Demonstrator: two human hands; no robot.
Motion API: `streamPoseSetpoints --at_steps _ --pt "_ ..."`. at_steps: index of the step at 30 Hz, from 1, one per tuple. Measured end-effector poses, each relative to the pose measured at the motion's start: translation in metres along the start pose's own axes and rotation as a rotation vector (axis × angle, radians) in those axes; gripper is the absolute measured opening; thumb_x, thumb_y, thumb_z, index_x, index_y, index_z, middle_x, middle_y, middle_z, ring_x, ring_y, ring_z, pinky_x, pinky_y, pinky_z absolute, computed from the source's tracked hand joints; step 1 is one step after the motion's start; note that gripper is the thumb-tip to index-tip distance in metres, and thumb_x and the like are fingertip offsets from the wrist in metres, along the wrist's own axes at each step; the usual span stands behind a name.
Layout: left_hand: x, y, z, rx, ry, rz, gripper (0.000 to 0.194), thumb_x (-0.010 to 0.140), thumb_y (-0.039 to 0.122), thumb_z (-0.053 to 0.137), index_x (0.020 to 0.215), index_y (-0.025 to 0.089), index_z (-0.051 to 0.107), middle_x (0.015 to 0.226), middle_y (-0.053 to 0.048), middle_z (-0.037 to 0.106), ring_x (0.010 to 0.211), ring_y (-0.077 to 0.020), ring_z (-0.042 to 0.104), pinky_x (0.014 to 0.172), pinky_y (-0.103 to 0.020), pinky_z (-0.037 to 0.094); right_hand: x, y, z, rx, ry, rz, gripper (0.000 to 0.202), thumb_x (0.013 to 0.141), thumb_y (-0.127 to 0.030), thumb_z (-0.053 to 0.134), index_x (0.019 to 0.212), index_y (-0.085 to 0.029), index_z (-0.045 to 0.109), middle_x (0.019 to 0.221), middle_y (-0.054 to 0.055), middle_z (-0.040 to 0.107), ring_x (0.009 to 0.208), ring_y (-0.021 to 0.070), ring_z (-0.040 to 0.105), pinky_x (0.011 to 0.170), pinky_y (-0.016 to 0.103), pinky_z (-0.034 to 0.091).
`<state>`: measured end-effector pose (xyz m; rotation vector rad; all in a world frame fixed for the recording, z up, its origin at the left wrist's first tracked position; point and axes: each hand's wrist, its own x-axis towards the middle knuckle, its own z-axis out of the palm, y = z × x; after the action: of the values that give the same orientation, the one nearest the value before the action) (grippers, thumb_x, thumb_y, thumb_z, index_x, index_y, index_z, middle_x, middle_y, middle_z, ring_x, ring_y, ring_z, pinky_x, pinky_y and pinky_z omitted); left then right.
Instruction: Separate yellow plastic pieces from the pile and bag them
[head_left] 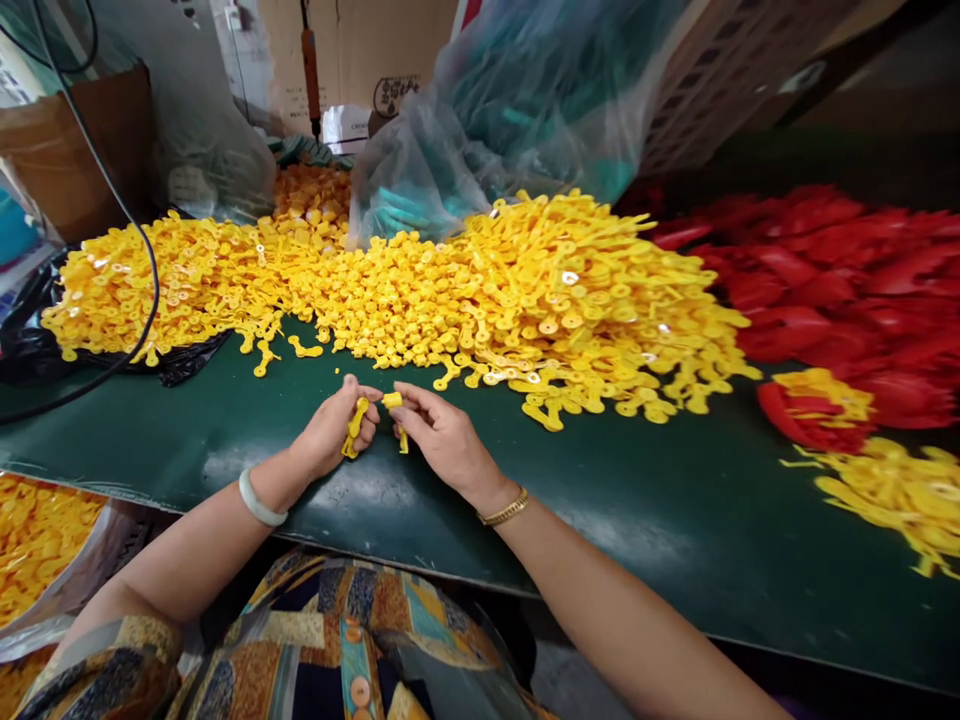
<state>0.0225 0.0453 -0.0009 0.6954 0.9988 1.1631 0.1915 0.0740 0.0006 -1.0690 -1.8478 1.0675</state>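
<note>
My left hand (339, 425) is closed around a yellow plastic arm-shaped piece (355, 425) that slants down across its fingers. Beside it, my right hand (442, 435) pinches a small yellow cylindrical plastic piece (392, 400). Another thin yellow part (403, 440) hangs below the right fingers; whether it joins the cylinder I cannot tell. Both hands are close together over the front of the green table (600, 480). Just beyond them lies a heap of small yellow plastic pieces (397, 300), with longer yellow link pieces (577, 300) piled to its right.
Red plastic parts (847, 280) are heaped at the right, near a red bowl-like piece (814, 415) holding yellow bits. More yellow parts (900, 490) lie in front. A black cable (154, 260) arcs over the left pile. Clear plastic bags (510, 130) stand behind.
</note>
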Motion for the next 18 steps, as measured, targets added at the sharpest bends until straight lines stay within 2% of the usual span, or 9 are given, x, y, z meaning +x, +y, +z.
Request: streamPoseSetpoints --at_steps 3,7,13,18 --pt "-0.001 0.005 0.001 -0.164 -0.033 -0.068 0.044 0.086 0.057 0.051 0.094 0.014 0.057 0.066 0.0 0.054 0.045 -0.0077 0.046 0.038 -0.019 0.031 -0.002 -0.001 0.0 0.002 0.022 -0.013 0.034 0.09 -0.035 0.056 0.12 -0.02 0.062 0.086 0.003 0.067 0.075 0.0169 0.064 0.073 0.032 0.055" --pt "-0.002 0.002 0.001 -0.103 -0.015 0.014 0.022 0.083 0.035 0.06 0.088 0.014 0.058 0.064 0.0 0.053 0.048 -0.0077 0.046 0.04 -0.018 0.031 -0.006 -0.009 0.005 -0.054 0.041 -0.11 0.025 0.089 -0.03 0.056 0.111 -0.02 0.063 0.092 0.005 0.067 0.079 0.017 0.063 0.075 0.031 0.054" --pt "-0.002 -0.007 -0.001 -0.069 -0.077 0.058 0.036 0.082 0.047 0.065 0.091 0.013 0.061 0.067 0.0 0.056 0.053 -0.0066 0.048 0.048 -0.018 0.037 -0.006 -0.013 0.008 -0.194 0.04 -0.206 0.014 0.089 -0.026 0.056 0.101 -0.022 0.063 0.087 0.004 0.066 0.077 0.0179 0.062 0.076 0.032 0.051" --pt "-0.002 -0.01 0.001 -0.06 -0.079 0.089 0.04 0.08 0.051 0.067 0.093 0.013 0.062 0.07 0.0 0.058 0.056 -0.0068 0.05 0.053 -0.019 0.04 -0.005 -0.008 0.01 -0.238 0.059 -0.226 0.013 0.089 -0.026 0.056 0.1 -0.023 0.062 0.088 0.005 0.067 0.077 0.0185 0.062 0.075 0.032 0.051"
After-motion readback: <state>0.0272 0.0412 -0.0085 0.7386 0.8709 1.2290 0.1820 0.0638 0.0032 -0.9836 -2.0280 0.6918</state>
